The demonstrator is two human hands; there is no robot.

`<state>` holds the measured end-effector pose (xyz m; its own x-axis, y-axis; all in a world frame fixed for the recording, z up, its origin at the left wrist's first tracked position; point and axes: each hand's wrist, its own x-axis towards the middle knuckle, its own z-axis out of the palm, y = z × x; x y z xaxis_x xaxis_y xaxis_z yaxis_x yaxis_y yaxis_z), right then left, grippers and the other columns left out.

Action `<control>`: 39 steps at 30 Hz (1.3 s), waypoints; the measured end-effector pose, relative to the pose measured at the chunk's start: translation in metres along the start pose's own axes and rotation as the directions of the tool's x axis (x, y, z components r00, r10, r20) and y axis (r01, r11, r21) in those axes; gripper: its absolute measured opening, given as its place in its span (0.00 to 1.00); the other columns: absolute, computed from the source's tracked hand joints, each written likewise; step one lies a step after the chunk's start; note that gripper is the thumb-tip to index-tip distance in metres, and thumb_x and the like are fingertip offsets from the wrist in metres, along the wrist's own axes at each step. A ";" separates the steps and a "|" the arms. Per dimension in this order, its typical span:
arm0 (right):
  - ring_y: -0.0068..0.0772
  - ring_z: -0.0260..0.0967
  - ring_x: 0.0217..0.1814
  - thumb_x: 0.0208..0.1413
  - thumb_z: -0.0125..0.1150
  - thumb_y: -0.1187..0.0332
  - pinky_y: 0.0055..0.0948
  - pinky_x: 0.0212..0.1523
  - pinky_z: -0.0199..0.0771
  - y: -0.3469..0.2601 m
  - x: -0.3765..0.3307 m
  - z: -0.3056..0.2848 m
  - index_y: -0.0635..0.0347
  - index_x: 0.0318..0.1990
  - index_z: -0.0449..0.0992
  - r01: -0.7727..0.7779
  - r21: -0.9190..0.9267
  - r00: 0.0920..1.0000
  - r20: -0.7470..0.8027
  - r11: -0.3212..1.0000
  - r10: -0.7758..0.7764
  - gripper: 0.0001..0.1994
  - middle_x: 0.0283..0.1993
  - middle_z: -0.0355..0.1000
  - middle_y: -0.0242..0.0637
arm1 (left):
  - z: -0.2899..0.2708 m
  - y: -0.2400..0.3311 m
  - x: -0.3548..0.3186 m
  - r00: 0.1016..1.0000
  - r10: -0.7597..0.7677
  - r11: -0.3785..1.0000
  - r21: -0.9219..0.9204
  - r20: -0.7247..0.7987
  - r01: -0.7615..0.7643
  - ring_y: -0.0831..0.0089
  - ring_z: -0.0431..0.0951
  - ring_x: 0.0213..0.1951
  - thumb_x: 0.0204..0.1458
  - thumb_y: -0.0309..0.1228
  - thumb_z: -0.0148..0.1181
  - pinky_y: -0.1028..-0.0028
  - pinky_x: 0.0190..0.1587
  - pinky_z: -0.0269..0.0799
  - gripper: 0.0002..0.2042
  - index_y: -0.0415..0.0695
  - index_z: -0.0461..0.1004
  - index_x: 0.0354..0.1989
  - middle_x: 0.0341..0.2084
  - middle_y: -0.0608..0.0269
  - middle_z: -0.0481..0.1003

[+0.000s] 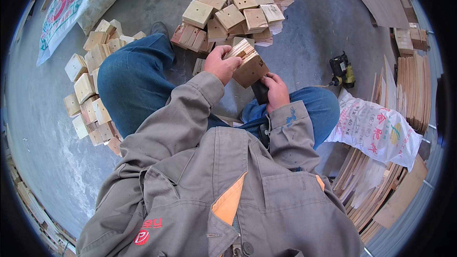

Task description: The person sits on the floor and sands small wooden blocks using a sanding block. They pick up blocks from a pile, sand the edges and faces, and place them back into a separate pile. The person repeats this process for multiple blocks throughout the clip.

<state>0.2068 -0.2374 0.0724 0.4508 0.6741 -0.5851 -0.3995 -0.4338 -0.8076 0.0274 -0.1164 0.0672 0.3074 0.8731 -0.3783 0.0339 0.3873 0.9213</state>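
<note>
My left hand (pixel 222 64) grips a squarish wooden block (pixel 249 70) by its upper left side, above the gap between my knees. The block is tilted; layered edges show on its top, and its broad brown face is toward me. Just below the block's lower right corner, my right hand (pixel 277 92) is closed round a dark object (pixel 260 92). It looks smooth and almost black; its kind cannot be made out. It sits against or just under the block, and I cannot tell whether they touch.
Wooden blocks (pixel 230 16) are heaped ahead, with another pile (pixel 85 87) beside my left leg. A black and yellow power tool (pixel 343 71) lies right of my right knee. Farther right are a white printed sack (pixel 376 126) and stacked thin boards (pixel 413 90). Another sack (pixel 64 12) lies far left.
</note>
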 end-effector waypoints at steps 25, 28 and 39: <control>0.32 0.78 0.53 0.68 0.60 0.74 0.30 0.57 0.77 0.002 0.003 -0.001 0.70 0.59 0.77 -0.003 -0.064 1.000 -0.004 0.998 0.002 0.15 0.52 0.80 0.43 | -0.001 0.003 0.000 1.000 -0.007 1.000 0.022 -0.007 0.007 0.62 0.82 0.52 0.50 0.33 0.72 0.67 0.57 0.77 0.32 0.29 0.73 0.62 0.52 0.45 0.81; 0.32 0.78 0.54 0.68 0.60 0.74 0.30 0.58 0.77 0.002 0.002 0.001 0.70 0.59 0.76 -0.009 -0.054 1.000 -0.008 0.999 0.009 0.15 0.53 0.80 0.43 | -0.001 0.004 -0.001 1.000 -0.008 1.000 0.008 -0.009 0.008 0.63 0.82 0.51 0.50 0.32 0.72 0.68 0.56 0.78 0.31 0.29 0.73 0.62 0.52 0.45 0.81; 0.32 0.78 0.54 0.68 0.60 0.73 0.30 0.58 0.77 0.000 0.001 0.001 0.71 0.60 0.76 -0.006 -0.040 1.000 -0.003 0.999 0.006 0.16 0.53 0.80 0.44 | 0.000 0.008 -0.002 0.999 -0.047 0.999 -0.022 0.013 0.048 0.66 0.79 0.54 0.53 0.28 0.72 0.71 0.60 0.74 0.29 0.29 0.73 0.63 0.54 0.50 0.79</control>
<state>0.2058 -0.2362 0.0718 0.4505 0.6696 -0.5905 -0.3705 -0.4615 -0.8060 0.0269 -0.1146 0.0749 0.3179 0.8498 -0.4204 0.0277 0.4349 0.9001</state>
